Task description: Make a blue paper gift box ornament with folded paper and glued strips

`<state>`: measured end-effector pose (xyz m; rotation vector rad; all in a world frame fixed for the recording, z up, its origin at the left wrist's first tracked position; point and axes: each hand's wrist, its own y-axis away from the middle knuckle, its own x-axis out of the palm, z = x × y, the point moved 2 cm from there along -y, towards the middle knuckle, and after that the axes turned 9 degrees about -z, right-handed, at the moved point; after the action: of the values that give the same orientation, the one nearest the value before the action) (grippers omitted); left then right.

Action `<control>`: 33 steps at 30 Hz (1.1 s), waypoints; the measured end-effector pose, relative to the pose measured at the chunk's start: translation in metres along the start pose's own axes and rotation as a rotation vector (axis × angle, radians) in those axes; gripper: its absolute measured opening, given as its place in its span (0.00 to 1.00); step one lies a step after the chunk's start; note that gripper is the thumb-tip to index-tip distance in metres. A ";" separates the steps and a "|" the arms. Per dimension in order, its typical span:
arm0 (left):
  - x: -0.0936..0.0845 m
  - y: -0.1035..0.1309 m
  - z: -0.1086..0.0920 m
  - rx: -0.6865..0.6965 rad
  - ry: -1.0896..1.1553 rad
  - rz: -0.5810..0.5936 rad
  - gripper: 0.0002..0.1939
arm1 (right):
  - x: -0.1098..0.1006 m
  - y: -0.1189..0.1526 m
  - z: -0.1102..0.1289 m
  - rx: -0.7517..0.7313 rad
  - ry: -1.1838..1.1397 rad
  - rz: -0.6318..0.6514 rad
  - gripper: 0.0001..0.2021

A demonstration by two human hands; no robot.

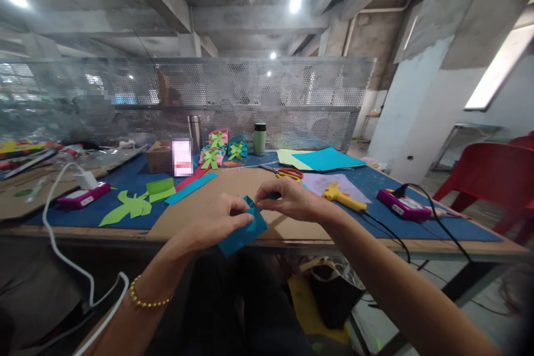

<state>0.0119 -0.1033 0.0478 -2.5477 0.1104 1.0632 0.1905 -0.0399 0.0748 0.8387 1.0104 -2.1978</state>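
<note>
Pinching blue paper (242, 236) near its upper end with left hand (219, 218) and right hand (292, 199). Probably light, bendy, easily creased; best held by edges, gently.

A green tumbler (259, 141) stands at 12 o'clock on the tabletop (132, 179), before a perforated metal panel (233, 82), with a steel flask (194, 132) and cardboard box (157, 158) at 11. A purple power strip (83, 197) lies at 10 o'clock, a second strip (404, 206) at 2, a red chair (484, 171) beyond.

Head-worn view (sole one): close, facing forward, down across table (379, 179).
</note>
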 end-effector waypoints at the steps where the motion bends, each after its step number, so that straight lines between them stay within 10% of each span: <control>1: 0.000 0.000 0.000 -0.001 0.002 0.000 0.12 | 0.000 0.000 0.000 0.003 -0.001 -0.002 0.06; 33: 0.006 -0.004 0.002 -0.038 0.164 -0.045 0.16 | 0.000 0.000 0.000 -0.018 0.007 -0.038 0.06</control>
<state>0.0161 -0.0986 0.0436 -2.6557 0.0765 0.8472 0.1909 -0.0402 0.0749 0.8258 1.0562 -2.2151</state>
